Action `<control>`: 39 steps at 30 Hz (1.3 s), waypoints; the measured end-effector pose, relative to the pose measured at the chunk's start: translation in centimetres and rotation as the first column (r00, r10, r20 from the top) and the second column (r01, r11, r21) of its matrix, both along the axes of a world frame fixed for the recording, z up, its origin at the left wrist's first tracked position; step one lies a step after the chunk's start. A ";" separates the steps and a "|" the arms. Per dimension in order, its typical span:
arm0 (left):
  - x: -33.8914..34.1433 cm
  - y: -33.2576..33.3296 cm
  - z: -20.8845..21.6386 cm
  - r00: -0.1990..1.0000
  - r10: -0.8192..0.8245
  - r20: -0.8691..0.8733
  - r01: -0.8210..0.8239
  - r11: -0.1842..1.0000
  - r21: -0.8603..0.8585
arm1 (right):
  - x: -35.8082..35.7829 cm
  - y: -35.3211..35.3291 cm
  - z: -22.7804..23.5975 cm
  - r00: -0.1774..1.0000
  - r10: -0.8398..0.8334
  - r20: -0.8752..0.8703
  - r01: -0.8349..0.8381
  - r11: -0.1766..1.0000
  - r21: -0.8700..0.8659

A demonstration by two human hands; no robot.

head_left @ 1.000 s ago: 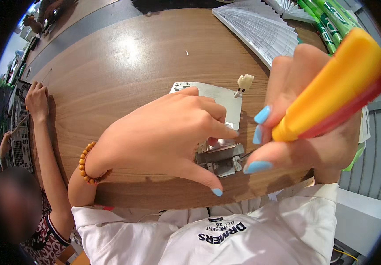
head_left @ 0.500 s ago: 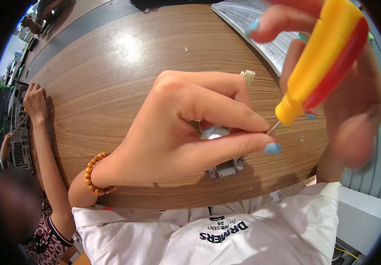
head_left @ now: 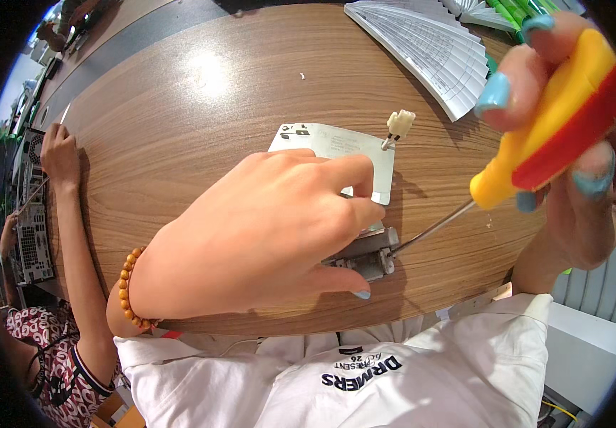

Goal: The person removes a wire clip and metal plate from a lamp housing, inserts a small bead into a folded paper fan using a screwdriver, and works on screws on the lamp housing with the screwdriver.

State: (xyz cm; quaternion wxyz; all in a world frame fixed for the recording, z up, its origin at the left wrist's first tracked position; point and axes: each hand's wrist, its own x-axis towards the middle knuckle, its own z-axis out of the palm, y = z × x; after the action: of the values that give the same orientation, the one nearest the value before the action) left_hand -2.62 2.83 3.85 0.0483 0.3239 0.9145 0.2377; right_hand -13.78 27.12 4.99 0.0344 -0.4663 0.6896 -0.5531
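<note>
My right hand [head_left: 579, 135] is wrapped round a yellow and red screwdriver [head_left: 557, 121]. Its metal shaft slants down to the left, and the tip meets the end of a small grey metal mechanism [head_left: 368, 258]. My left hand [head_left: 265, 228] curls over that mechanism, thumb along the near side and fingers bent behind it; the palm hides much of it. Just beyond the fingers lies a flat pale plate [head_left: 333, 143] with print on it, partly covered. A cream plug connector [head_left: 400, 123] sticks up at the plate's right corner.
A pleated paper fan [head_left: 429, 60] lies at the far right of the wooden table [head_left: 179, 143], near green items [head_left: 511, 18]. Another person's hand [head_left: 60, 157] works at the left, beside a grey metal computer case [head_left: 33, 228]. A small white scrap [head_left: 302, 75] lies farther back.
My left hand has left the screwdriver's tip and moved down onto the grey mechanism, uncovering the pale plate. The screwdriver has shifted right and its tip now touches the mechanism.
</note>
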 end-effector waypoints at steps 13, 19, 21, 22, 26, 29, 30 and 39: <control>0.3 0.1 -0.1 0.991 0.018 0.130 -0.008 0.997 -0.077 | 0.4 0.3 -0.6 0.995 -0.053 0.081 0.058 0.996 -0.065; 0.3 0.2 -0.8 0.994 -0.036 0.100 0.041 0.998 -0.049 | 0.8 0.2 -0.9 0.995 -0.058 0.087 0.064 0.996 -0.066; 0.3 0.3 -0.6 0.994 -0.043 0.104 0.049 0.997 -0.056 | 1.0 0.2 -0.8 0.994 -0.065 0.088 0.071 0.996 -0.062; 0.2 0.3 -0.5 0.993 -0.049 0.112 0.055 0.997 -0.057 | 1.1 0.2 -0.7 0.993 -0.073 0.089 0.079 0.995 -0.062; 0.3 -0.1 -0.7 0.991 -0.032 0.133 0.042 0.997 -0.070 | 0.7 -0.5 -1.4 0.992 -0.056 0.109 0.064 0.996 -0.068; 0.3 -0.2 -0.5 0.993 -0.030 0.116 0.040 0.995 -0.090 | 0.9 -0.7 -1.4 0.992 -0.061 0.110 0.068 0.996 -0.063; 0.3 -0.1 -0.4 0.993 -0.038 0.113 0.047 0.995 -0.086 | 1.1 -0.5 -1.2 0.992 -0.069 0.108 0.076 0.995 -0.058; 0.6 -0.1 -0.9 0.974 -0.033 0.223 0.011 0.995 0.100 | 1.3 -0.8 0.3 0.997 -0.067 0.048 0.066 0.998 0.019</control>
State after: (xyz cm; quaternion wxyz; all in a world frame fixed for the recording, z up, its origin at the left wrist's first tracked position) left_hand -1.98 2.73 2.91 0.1380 0.3072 0.8867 0.3167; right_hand -12.45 26.36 5.29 0.0368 -0.4291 0.7083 -0.5593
